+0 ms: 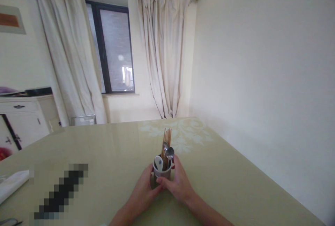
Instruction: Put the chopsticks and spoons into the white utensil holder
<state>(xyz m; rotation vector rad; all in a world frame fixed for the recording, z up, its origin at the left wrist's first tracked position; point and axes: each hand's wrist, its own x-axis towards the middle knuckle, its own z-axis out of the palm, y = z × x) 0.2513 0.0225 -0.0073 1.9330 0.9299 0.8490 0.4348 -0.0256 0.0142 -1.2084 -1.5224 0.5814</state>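
A small cup [162, 174] stands upright on the table between my two hands. In it are several wooden chopsticks [167, 137], metal spoons [170, 153] and a white ceramic spoon [158, 163] with a blue mark. My left hand [146, 187] wraps the cup's left side, while my right hand [179, 180] curls round its right side with the thumb across the front. The fingers behind the cup are mostly hidden.
The greenish table [110, 156] has a pale leaf pattern at its far end. A blurred-out dark long object [61, 193] and a white item [13, 184] lie on the left. A wall [261, 79] borders the right side; curtains [164, 44] hang beyond.
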